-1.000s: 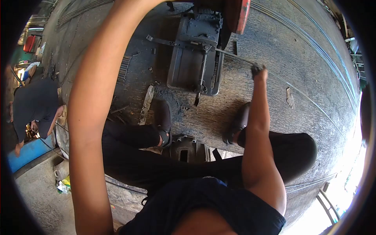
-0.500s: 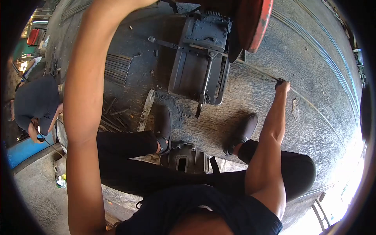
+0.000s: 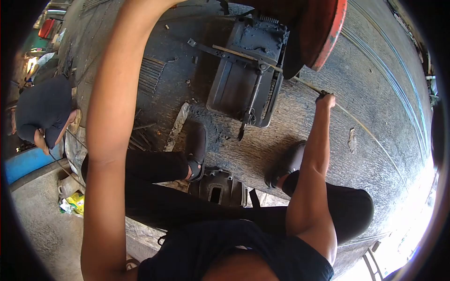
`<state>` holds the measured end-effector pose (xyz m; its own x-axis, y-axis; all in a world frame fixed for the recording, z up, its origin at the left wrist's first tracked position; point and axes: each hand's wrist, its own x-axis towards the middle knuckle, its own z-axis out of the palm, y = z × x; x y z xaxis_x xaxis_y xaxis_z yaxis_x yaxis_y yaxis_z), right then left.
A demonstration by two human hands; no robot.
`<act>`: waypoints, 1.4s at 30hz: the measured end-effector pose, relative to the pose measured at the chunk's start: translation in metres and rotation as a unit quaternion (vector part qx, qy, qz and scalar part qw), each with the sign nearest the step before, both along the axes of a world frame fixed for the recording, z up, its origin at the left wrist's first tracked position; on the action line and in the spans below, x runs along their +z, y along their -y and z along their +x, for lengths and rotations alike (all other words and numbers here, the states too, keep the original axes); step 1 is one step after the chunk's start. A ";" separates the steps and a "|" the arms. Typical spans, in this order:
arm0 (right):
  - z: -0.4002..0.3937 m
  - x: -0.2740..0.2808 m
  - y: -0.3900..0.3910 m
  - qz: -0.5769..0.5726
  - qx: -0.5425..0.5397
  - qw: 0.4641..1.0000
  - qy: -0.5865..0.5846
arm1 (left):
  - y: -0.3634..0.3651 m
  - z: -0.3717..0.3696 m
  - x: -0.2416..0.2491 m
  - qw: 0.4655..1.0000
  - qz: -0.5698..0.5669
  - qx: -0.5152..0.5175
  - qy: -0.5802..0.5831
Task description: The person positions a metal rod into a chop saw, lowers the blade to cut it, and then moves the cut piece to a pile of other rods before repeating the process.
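My right hand (image 3: 327, 99) is closed around a long thin metal rod (image 3: 360, 122), with something dark at the fingers. The rod runs across the base of a cut-off saw (image 3: 229, 89), and its end sticks out left of the clamp (image 3: 261, 68). Above the rod hangs the saw's red guard (image 3: 328, 35), hiding part of the dark disc (image 3: 295, 54). My left arm (image 3: 112, 103) stretches up past the top edge, so the left hand is out of sight.
Short cut rods (image 3: 151, 75) lie left of the saw. A flat strip (image 3: 177, 124) rests by my left shoe, and a dark metal casting (image 3: 218, 187) sits between my feet. Long rods (image 3: 391, 61) lie at right. Another person (image 3: 44, 105) bends over at far left.
My right hand has moved left with the rod, and the rod's end now shows beyond the clamp. The view has shifted slightly, moving the saw rightward in the picture.
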<state>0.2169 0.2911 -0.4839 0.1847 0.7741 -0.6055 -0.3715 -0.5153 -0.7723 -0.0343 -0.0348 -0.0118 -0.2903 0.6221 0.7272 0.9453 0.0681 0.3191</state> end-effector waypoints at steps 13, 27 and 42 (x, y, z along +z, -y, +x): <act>-0.026 -0.036 0.021 -0.014 -0.006 0.996 -0.086 | 0.195 -0.126 -0.300 0.839 -0.104 0.301 0.442; 0.054 -0.037 -0.059 0.068 -0.093 0.983 -0.145 | 0.153 -0.123 -0.339 0.826 -0.242 0.246 0.446; 0.030 -0.055 -0.060 0.060 -0.091 0.981 -0.158 | 0.160 -0.120 -0.334 0.780 -0.098 0.252 0.564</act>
